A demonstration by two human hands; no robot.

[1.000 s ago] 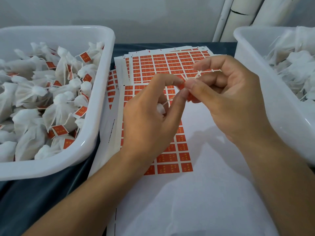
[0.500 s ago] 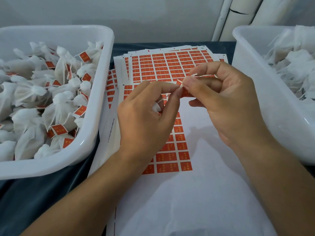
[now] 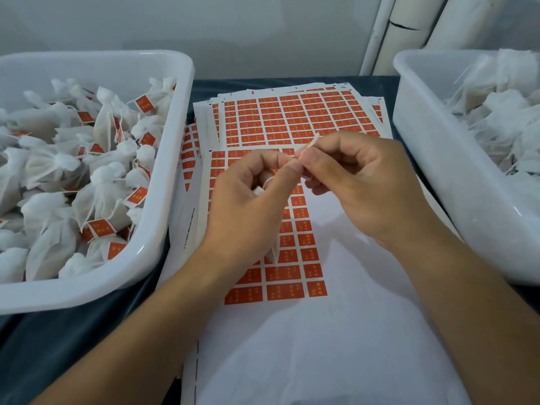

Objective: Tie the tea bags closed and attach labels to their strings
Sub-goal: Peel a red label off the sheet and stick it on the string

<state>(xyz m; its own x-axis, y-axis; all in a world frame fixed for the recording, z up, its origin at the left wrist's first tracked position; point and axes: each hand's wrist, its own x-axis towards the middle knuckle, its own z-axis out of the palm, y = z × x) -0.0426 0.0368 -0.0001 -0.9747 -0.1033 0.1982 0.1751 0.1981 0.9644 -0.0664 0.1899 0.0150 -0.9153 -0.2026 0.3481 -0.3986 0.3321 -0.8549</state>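
Note:
My left hand (image 3: 251, 200) curls round a small white tea bag (image 3: 258, 190), mostly hidden in the palm, with a corner of it showing below the hand. Its white string (image 3: 312, 143) runs up to where both thumbs and forefingers meet. My right hand (image 3: 362, 182) pinches the string there, and the string's end sticks up above the fingers. Any label between the fingertips is hidden. Both hands hover over a sheet of orange sticker labels (image 3: 289, 276).
A white tub (image 3: 163, 229) on the left holds several tied tea bags with orange labels. Another white tub (image 3: 432, 159) on the right holds unlabelled white bags. More label sheets (image 3: 295, 115) are stacked behind the hands on a dark cloth.
The orange label seen between the fingertips earlier is now hidden by the pinching fingers. The right forefinger has curled down and the string end now sticks up.

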